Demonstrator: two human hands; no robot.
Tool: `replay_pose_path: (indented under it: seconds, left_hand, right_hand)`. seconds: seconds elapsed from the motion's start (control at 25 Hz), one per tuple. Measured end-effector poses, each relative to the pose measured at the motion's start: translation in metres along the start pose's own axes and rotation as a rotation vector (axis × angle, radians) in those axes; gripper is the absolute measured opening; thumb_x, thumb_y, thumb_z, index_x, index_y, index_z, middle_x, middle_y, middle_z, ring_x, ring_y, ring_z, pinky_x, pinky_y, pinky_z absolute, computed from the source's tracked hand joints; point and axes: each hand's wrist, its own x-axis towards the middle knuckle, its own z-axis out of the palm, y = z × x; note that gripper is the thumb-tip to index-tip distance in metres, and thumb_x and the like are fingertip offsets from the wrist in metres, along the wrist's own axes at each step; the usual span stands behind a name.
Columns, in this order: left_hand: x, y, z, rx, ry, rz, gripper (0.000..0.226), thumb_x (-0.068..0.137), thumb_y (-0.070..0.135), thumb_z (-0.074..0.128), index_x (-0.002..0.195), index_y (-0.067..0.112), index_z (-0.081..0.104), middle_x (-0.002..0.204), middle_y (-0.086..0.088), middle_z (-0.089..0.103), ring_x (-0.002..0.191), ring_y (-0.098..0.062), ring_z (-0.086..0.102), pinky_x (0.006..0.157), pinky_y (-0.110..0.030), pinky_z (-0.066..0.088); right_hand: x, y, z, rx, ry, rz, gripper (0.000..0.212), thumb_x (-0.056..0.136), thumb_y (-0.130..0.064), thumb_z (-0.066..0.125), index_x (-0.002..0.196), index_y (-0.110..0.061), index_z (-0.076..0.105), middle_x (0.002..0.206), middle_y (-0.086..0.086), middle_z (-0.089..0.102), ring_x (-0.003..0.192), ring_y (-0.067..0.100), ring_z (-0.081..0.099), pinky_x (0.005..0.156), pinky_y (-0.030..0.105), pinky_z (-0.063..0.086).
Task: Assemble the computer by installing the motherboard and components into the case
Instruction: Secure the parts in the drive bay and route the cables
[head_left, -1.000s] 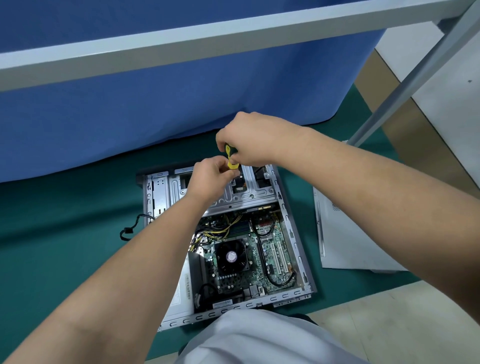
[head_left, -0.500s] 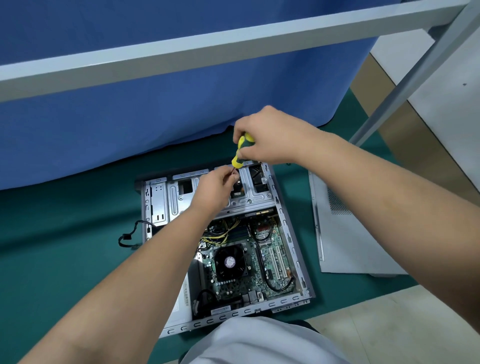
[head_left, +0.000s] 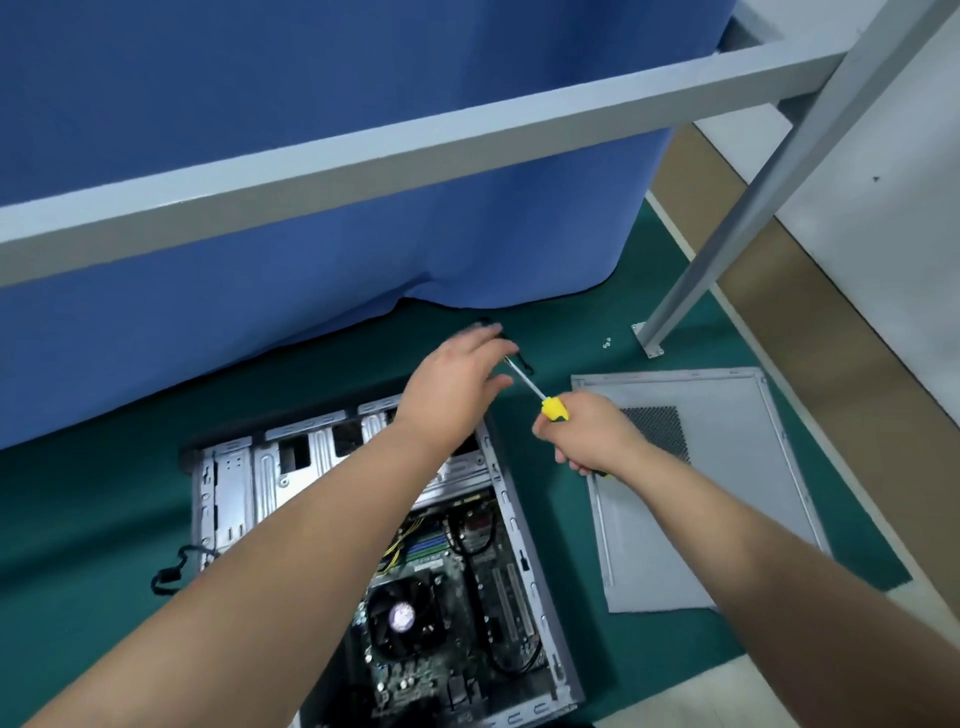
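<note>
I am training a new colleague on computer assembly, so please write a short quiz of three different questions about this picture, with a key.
1. True or false: the right hand holds the yellow-handled screwdriver.
2. Where does the grey metal side panel with a mesh vent lie?
A. on the open grey metal computer case
B. on the green mat, to the right of the case
C. against the blue curtain
3. Fill in: the left hand has its fingers ____ and holds nothing.

Key: 1 true; 2 B; 3 open.
</note>
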Motion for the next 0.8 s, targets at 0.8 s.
replay_pose_path:
  seconds: [0.8]
  left_hand:
    - [0.016, -0.048, 0.057, 0.234, -0.122, -0.391, 0.037, 0.102, 0.059, 0.040, 0.112, 0.030, 0.062, 0.131, 0.012, 0.063, 0.141, -0.020, 0.044, 0.115, -0.042, 0.024]
  right_hand:
    - [0.226, 0.093, -0.064, -0.127, 0.479, 0.319, 0.036, 0.105, -0.032, 0.049, 0.124, -0.003, 0.056, 0.119, 0.020, 0.065, 0.108, 0.037, 0.063, 0.075, 0.032, 0.040]
